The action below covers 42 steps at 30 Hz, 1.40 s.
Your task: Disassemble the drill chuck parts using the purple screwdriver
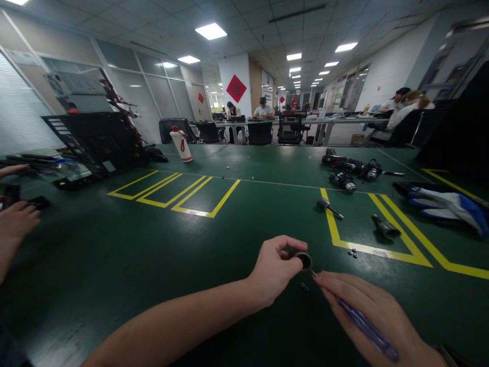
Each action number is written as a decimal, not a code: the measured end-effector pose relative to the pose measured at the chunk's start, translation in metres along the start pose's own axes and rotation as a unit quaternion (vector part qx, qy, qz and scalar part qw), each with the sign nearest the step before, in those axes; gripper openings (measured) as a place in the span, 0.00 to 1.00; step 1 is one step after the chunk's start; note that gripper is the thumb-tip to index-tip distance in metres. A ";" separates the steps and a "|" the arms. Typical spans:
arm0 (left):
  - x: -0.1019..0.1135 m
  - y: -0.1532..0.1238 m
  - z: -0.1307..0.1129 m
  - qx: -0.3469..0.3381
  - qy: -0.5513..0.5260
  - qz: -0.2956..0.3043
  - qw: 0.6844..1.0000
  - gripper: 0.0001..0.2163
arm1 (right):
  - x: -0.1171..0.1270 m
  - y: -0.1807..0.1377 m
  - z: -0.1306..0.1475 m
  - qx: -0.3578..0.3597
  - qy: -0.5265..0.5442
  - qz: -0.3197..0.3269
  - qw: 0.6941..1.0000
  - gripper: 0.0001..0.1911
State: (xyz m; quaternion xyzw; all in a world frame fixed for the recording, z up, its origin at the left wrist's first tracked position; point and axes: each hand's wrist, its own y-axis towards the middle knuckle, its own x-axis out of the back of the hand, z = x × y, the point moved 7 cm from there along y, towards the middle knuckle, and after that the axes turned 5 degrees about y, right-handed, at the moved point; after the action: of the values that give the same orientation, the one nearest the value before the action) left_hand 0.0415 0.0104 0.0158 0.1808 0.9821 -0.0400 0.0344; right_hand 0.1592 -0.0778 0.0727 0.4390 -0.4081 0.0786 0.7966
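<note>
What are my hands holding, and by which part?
Left hand: a metal cup, by its outer wall. Right hand: a purple-handled tool, gripped near its thin tip.

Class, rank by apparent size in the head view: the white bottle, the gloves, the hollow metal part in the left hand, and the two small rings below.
1. Blue-and-white gloves
2. White bottle
3. Hollow metal part, partly hidden by the left hand
4. Small rings, too alike to rank apart
</note>
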 end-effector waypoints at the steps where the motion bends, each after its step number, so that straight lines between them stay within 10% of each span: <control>1: 0.000 0.000 0.001 0.003 0.003 0.001 1.000 0.11 | 0.000 0.000 0.001 0.002 -0.001 -0.004 1.000 0.17; 23: -0.002 -0.001 -0.007 0.010 -0.028 -0.024 0.999 0.10 | 0.002 -0.002 0.002 -0.026 0.029 -0.022 0.999 0.18; 28: 0.006 0.003 0.001 0.017 -0.008 -0.030 0.999 0.10 | 0.001 -0.006 -0.026 -0.179 0.135 -0.060 0.973 0.08; 33: 0.018 0.007 0.005 0.040 0.015 -0.047 0.998 0.14 | -0.024 -0.013 -0.057 -0.372 0.287 0.003 0.883 0.21; 42: 0.019 0.008 0.003 0.056 0.011 -0.062 0.996 0.14 | -0.033 -0.014 -0.060 -0.377 0.278 0.030 0.883 0.21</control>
State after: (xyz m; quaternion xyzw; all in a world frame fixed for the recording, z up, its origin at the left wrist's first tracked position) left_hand 0.0267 0.0245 0.0108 0.1213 0.9880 -0.0950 0.0111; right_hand 0.1793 -0.0328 0.0230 0.0533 -0.1814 0.0615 0.9800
